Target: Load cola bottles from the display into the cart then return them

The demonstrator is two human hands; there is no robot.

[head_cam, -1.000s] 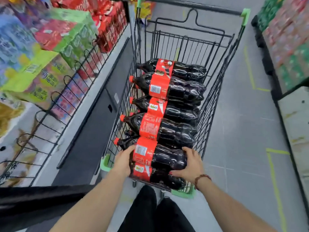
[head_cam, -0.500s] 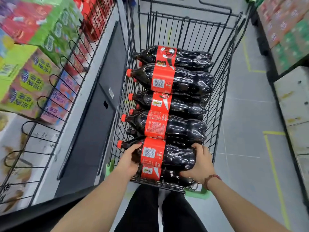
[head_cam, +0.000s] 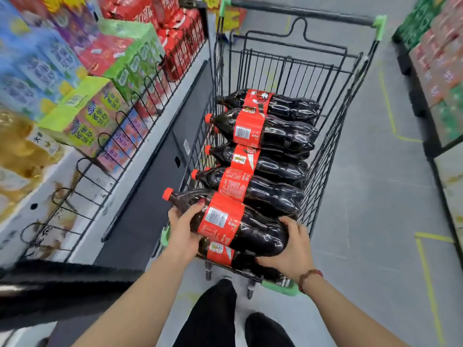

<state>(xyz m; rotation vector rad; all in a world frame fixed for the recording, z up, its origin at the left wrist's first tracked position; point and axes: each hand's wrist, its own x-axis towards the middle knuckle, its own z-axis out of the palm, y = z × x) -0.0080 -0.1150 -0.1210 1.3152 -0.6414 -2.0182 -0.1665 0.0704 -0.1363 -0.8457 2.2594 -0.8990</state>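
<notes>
Near: left hand (head_cam: 184, 232) grips the bottle (head_cam: 240, 221) at its shoulder and right hand (head_cam: 293, 249) cups the base. They hold it tilted, cap up, over the cart's (head_cam: 279, 286) near end. Risk: slick plastic slips off the right fingers (head_cam: 269, 261) and drops onto the bottle below (head_cam: 220, 252); the cart may roll. Fingertips under the base are hidden. Beyond the fingers, the row (head_cam: 265, 191) covers a lower layer. Cartons (head_cam: 82, 113) to the left are blurred.

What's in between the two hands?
A cola bottle, lying sideways above the cart's near end. The left hand grips its neck end and the right hand its base, in the head view.
</notes>
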